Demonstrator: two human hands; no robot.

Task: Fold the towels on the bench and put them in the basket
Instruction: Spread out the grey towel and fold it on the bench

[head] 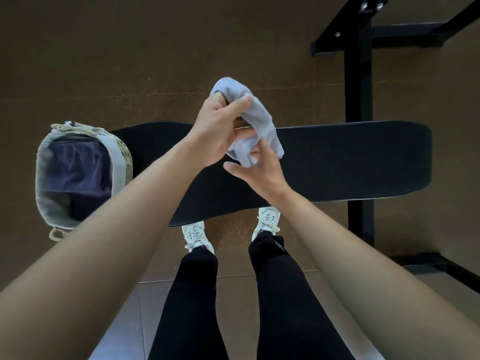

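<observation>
A small light grey towel (255, 118) hangs bunched in the air above the black padded bench (350, 162). My left hand (219, 128) grips its upper part between thumb and fingers. Just below, my right hand (255, 168) has its fingertips on the towel's lower edge, thumb spread out to the left. The woven basket (122, 154) with a grey liner stands on the floor at the bench's left end. Dark blue folded cloth (75, 165) lies inside it.
A black metal rack frame (359, 81) rises behind and to the right of the bench, with a foot bar (426, 262) at the lower right. My legs and white shoes (267, 220) stand at the bench's near edge on a brown floor.
</observation>
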